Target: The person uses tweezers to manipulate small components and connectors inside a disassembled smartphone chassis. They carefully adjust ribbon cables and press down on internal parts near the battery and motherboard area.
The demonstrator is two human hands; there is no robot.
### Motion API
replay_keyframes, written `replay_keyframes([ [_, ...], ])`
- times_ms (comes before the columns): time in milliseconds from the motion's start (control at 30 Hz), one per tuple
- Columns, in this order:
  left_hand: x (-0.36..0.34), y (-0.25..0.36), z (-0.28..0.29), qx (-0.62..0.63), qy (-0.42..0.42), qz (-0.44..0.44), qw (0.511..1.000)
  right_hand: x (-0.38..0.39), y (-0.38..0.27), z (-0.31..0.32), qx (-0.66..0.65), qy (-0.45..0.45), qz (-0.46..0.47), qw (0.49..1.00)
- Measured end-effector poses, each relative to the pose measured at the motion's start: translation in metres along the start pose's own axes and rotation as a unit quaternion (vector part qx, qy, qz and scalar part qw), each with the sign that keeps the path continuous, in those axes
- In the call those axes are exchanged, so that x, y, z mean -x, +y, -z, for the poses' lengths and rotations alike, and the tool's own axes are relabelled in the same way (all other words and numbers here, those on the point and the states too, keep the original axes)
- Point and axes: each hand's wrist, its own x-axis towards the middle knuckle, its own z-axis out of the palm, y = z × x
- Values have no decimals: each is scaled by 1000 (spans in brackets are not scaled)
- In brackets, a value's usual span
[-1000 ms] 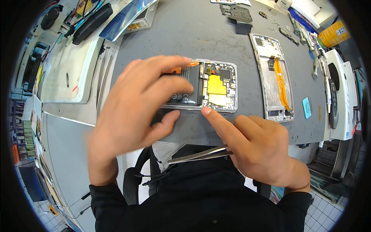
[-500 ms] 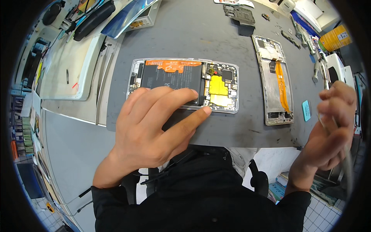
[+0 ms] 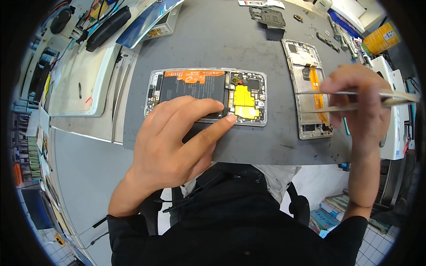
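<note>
An opened phone (image 3: 193, 92) lies flat on the grey mat, showing a black battery, an orange strip and a circuit board with yellow patches. My left hand (image 3: 171, 142) bends over its near edge, with the index fingertip and thumb tip pressed down beside the board, holding it in place. The palm hides the phone's near left part. Pinched in my right hand (image 3: 366, 95) is a pair of metal tweezers (image 3: 341, 106). Their tips are apart and point left, above a second phone frame (image 3: 301, 117) with an orange flex cable (image 3: 317, 86).
Dark phone parts (image 3: 268, 18) lie at the back of the mat (image 3: 213, 48). Screwdrivers (image 3: 341, 37) and a yellow can (image 3: 380, 37) stand at the back right. A white-rimmed tray (image 3: 100, 82) and a long metal tool (image 3: 120, 95) are on the left.
My right hand has swung leftward and turned, bringing the tweezers over the second phone frame. My left hand stays on the opened phone. The view has shifted slightly.
</note>
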Motion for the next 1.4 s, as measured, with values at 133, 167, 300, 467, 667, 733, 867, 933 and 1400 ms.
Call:
replay_keyframes([
  [133,3,-2,-2,-15,16,-14,1000,-26,3,-18,-94,-92,-5,991],
  [167,3,-2,-2,-21,12,-14,1000,-30,5,-22,-114,-108,-16,987],
  [300,3,-2,-2,-38,3,-15,999,-37,2,-35,-171,-138,-109,970],
  [467,1,-1,-3,-40,-3,-6,999,-35,10,-44,-180,-145,-140,963],
  [667,0,1,-4,-48,-3,1,999,-32,18,-48,-227,-149,-102,957],
  [733,-1,2,-3,-50,-4,3,999,-29,17,-47,-226,-147,-100,958],
  [867,1,0,-5,-56,8,-11,998,-29,17,-45,-204,-165,-112,958],
  [933,1,-2,-7,-54,20,-20,998,-29,17,-46,-201,-170,-112,958],
  [1400,6,1,-10,-51,58,-9,997,-26,22,-55,-190,-171,-84,963],
])
